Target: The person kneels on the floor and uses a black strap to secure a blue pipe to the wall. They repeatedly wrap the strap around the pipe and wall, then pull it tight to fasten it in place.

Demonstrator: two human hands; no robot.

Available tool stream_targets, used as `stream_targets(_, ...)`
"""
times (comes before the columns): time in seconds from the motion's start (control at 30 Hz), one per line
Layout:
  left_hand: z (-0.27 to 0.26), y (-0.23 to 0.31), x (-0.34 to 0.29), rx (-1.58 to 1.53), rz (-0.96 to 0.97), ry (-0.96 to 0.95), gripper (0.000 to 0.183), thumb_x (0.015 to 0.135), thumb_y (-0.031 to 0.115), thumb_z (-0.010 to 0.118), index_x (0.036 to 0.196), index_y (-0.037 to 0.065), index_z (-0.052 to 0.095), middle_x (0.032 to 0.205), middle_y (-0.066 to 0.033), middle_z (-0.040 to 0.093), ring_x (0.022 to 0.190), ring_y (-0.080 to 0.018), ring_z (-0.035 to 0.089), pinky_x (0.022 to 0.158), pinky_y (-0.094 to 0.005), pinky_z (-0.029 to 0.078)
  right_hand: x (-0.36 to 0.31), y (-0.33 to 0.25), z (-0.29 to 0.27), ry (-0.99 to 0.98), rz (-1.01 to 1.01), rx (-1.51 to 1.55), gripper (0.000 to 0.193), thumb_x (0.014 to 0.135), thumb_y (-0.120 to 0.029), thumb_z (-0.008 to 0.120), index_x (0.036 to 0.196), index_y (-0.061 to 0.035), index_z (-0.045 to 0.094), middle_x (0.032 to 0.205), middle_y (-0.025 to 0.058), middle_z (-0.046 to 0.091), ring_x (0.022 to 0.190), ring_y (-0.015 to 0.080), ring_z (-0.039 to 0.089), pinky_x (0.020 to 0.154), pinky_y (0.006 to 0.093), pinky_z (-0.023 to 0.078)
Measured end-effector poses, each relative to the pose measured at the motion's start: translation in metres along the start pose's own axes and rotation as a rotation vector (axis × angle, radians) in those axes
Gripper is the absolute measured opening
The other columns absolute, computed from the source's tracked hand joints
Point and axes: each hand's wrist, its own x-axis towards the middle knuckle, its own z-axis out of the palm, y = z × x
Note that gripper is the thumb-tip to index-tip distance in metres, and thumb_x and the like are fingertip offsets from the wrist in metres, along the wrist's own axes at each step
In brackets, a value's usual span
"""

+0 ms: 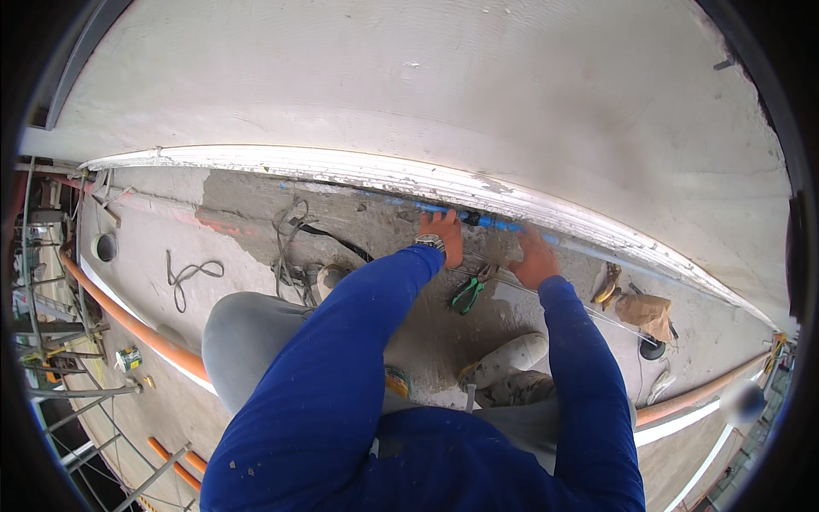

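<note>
A blue pipe (493,222) with a dark coupling runs along the base of a pale wall. My left hand (442,233), wearing a wristwatch, has its fingers curled onto the pipe beside the coupling. Farther right, my right hand (535,258) reaches to the same pipe, thumb spread away from the fingers and fingertips at its surface. Between and below the hands, green-handled pliers (468,292) lie on the wet grey floor. Thin pale lines, maybe wires or string, stretch past the pliers under my right wrist.
Dark cord (294,247) lies tangled to the left, near a loose loop of cord (186,275). On the right are a brown paper bag (647,314) and a yellow-brown object (607,286). An orange pipe (136,320) edges the ledge, with metal scaffolding (85,392) beyond.
</note>
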Motion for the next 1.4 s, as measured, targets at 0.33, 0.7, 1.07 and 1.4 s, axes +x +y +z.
stream_targets(0.33, 0.015, -0.007, 0.008, -0.036, 0.015, 0.068, 0.086, 0.09, 0.03, 0.064, 0.165, 0.002, 0.032, 0.167, -0.0162, 0.031, 0.154, -0.0428, 0.032, 0.127, -0.0667, 0.022, 0.018, 0.0, 0.013, -0.067, 0.009, 0.075, 0.087, 0.09, -0.04, 0.078, 0.162, -0.0081, 0.042, 0.177, 0.0131, 0.022, 0.163, 0.0349, 0.02, 0.131, 0.0469, 0.029)
stream_targets(0.7, 0.016, -0.007, 0.004, -0.061, 0.013, 0.025, 0.088, 0.091, 0.03, 0.064, 0.166, 0.002, 0.029, 0.172, -0.0161, 0.025, 0.157, -0.0431, 0.027, 0.128, -0.0678, 0.018, 0.021, 0.0, 0.023, -0.088, 0.006, 0.081, 0.087, 0.089, -0.04, 0.08, 0.161, -0.0068, 0.045, 0.178, 0.0165, 0.018, 0.164, 0.0369, 0.017, 0.131, 0.0473, 0.028)
stream_targets(1.07, 0.012, -0.011, 0.006, -0.093, 0.017, 0.024, 0.087, 0.091, 0.031, 0.063, 0.167, 0.005, 0.029, 0.176, -0.0151, 0.02, 0.161, -0.0426, 0.022, 0.13, -0.0665, 0.014, 0.025, 0.001, 0.012, -0.082, -0.029, 0.137, 0.086, 0.087, -0.036, 0.081, 0.158, -0.0011, 0.048, 0.176, 0.0254, 0.017, 0.163, 0.0437, 0.017, 0.131, 0.0489, 0.026)
stream_targets(1.4, 0.011, -0.007, 0.004, -0.075, 0.032, 0.023, 0.084, 0.092, 0.032, 0.063, 0.167, 0.008, 0.032, 0.176, -0.0145, 0.021, 0.161, -0.0414, 0.022, 0.129, -0.0672, 0.014, 0.03, 0.012, 0.021, -0.077, -0.03, 0.101, 0.08, 0.088, -0.042, 0.08, 0.156, -0.0082, 0.055, 0.177, 0.0206, 0.016, 0.164, 0.04, 0.014, 0.131, 0.0494, 0.027)
